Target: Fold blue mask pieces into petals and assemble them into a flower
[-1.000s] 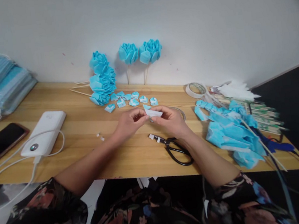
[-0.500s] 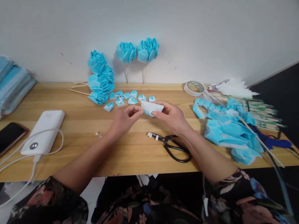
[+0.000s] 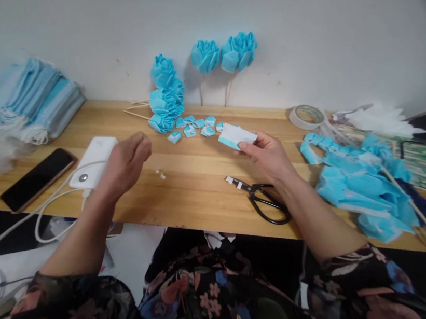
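Note:
My right hand [image 3: 270, 157] pinches a folded piece of blue and white fabric [image 3: 236, 135] between thumb and fingers, over the middle of the table. Off to the left, near the power bank, my left hand [image 3: 127, 163] is raised with its fingers curled closed; anything inside them is hidden. Below my right hand lie black-handled scissors [image 3: 268, 202], with small white bits of tape on the blades. Several small folded blue and white pieces [image 3: 189, 130] rest beyond the fabric. Tiny white scraps [image 3: 160, 174] lie between my hands.
Blue flowers on sticks [image 3: 238, 52] lean on the wall, others [image 3: 166, 100] lie stacked. At left are face masks [image 3: 40, 98], a phone [image 3: 38, 178] and a cabled white power bank [image 3: 94, 154]. A tape roll [image 3: 307, 117] and crumpled blue material [image 3: 357, 182] are at right.
My left hand has left the fabric and moved left toward the power bank. My right hand still holds the fabric. The view has turned left, so the table's things appear further right.

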Demonstrator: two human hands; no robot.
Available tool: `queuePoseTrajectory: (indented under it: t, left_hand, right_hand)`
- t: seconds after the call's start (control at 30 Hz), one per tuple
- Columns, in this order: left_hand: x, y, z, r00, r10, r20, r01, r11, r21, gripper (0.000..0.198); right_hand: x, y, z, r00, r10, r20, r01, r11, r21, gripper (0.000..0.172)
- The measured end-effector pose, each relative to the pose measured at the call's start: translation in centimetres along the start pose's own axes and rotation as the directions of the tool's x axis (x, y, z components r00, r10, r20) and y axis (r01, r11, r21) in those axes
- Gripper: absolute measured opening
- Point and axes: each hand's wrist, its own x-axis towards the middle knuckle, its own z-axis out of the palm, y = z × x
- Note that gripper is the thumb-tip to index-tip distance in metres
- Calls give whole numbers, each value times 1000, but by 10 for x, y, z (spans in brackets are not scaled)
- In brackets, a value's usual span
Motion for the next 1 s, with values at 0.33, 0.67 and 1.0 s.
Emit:
queuePoseTrajectory:
  t: [0.33, 0.67, 1.0]
  left_hand:
    - [-45, -61, 16, 984, 107, 140, -138, 961, 238, 35]
    - [-56, -63, 19, 971, 105, 216, -159, 955, 249, 41]
    - [-54, -35, 10, 977, -20, 213, 26, 999, -30, 41]
  right_hand:
    - [0, 0, 2, 999, 32, 1, -32, 996, 85, 40]
    - [-1, -1, 3, 999, 44, -12, -43, 998, 51, 37]
    - [-2, -1, 4, 1000, 26, 8, -26, 999, 46, 35]
